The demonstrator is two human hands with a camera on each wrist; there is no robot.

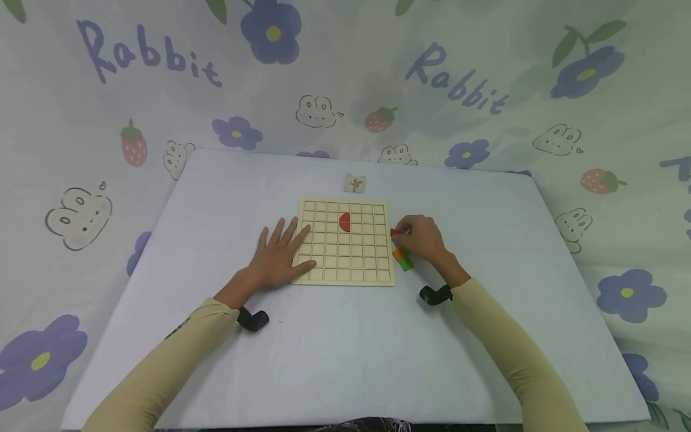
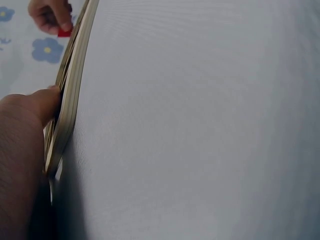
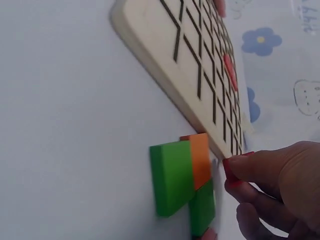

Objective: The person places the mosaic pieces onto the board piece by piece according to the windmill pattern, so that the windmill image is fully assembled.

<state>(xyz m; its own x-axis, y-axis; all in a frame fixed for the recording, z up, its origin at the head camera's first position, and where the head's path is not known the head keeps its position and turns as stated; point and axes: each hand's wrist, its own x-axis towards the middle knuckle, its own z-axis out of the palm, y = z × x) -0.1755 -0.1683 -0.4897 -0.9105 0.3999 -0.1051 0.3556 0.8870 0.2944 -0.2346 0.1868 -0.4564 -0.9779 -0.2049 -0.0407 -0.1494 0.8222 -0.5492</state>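
A pale wooden grid board (image 1: 345, 264) lies on the white table, with a red half-circle (image 1: 345, 222) among its upper squares. My left hand (image 1: 276, 259) rests on the board's left edge, fingers spread and thumb over the lower left squares. Just off the right edge, my right hand (image 1: 423, 237) pinches a small red block (image 3: 229, 172) between thumb and fingers; its full shape is hidden. Beside that edge, near the right hand, a green block (image 3: 172, 177) touches an orange block (image 3: 201, 162). Another green block (image 3: 202, 210) is next to them, and a reddish piece shows partly below.
A small printed card (image 1: 354, 183) lies beyond the board's far edge. Dark wrist-worn devices sit at the left wrist (image 1: 252, 319) and the right wrist (image 1: 434, 294). Behind the table (image 1: 345, 348) hangs a patterned cloth (image 1: 345, 72) with flowers and rabbits.
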